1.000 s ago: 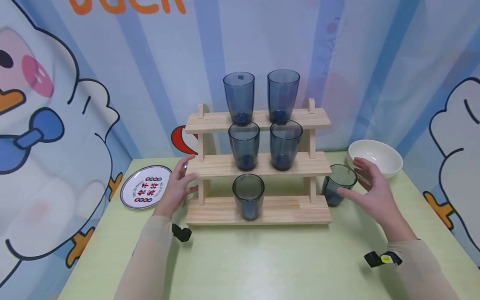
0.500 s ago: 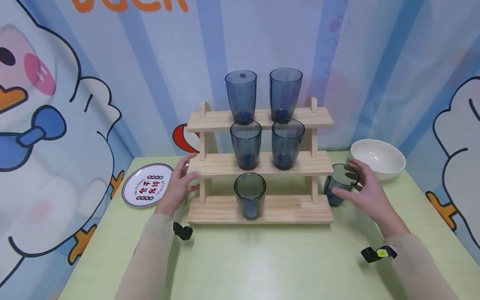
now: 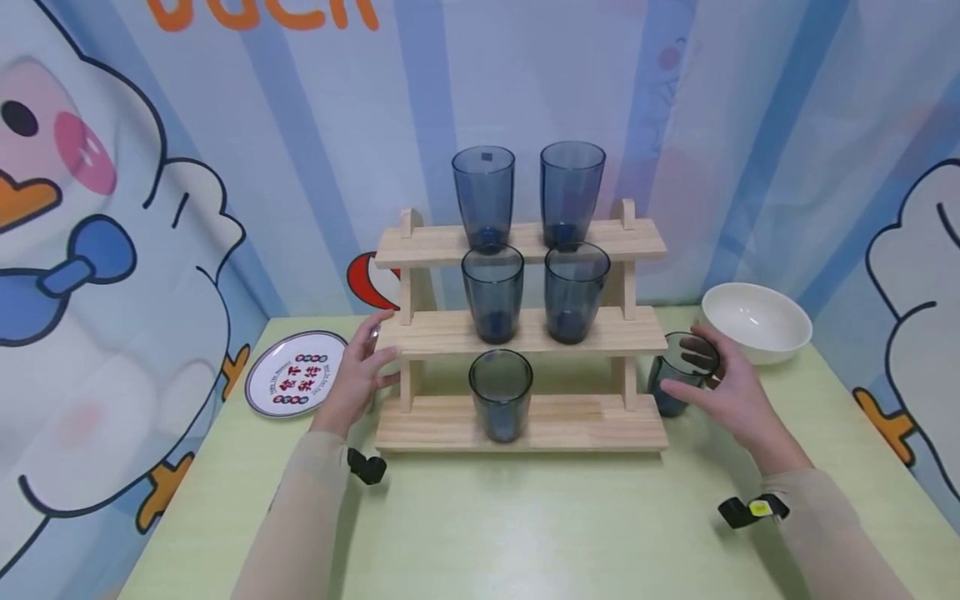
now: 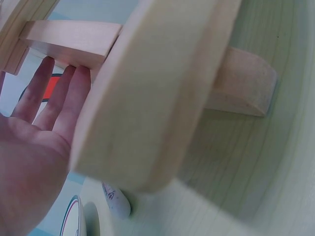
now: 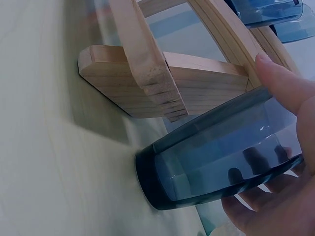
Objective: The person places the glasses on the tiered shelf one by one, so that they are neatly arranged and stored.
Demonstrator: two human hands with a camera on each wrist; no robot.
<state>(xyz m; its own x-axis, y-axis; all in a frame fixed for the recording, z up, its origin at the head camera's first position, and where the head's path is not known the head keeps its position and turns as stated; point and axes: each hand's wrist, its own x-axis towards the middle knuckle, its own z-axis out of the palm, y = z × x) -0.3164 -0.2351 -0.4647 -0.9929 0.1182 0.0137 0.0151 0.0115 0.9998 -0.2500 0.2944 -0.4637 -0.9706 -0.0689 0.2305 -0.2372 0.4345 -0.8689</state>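
My right hand (image 3: 738, 400) grips a blue-grey drinking glass (image 5: 206, 157) near its rim, thumb on one side and fingers on the other. The glass stands on the table just right of a three-tier wooden rack (image 3: 442, 423). At the rack's left end is my left hand (image 3: 354, 379), its fairly straight fingers (image 4: 61, 98) touching the wooden upright in the left wrist view. Matching glasses stand on the rack: two on the top tier, including one glass (image 3: 483, 196), two on the middle, including another glass (image 3: 576, 292), and a single glass (image 3: 501, 400) on the bottom.
A white bowl (image 3: 757, 323) stands behind my right hand. On the left lies a white plate (image 3: 262, 387) with red lettering and a dark rim. A duck-printed cloth (image 3: 337, 150) hangs behind the pale green table (image 3: 517, 525).
My right hand has moved in to the left and its fingers have come round the glass beside the rack. The left hand stays at the rack's left end.
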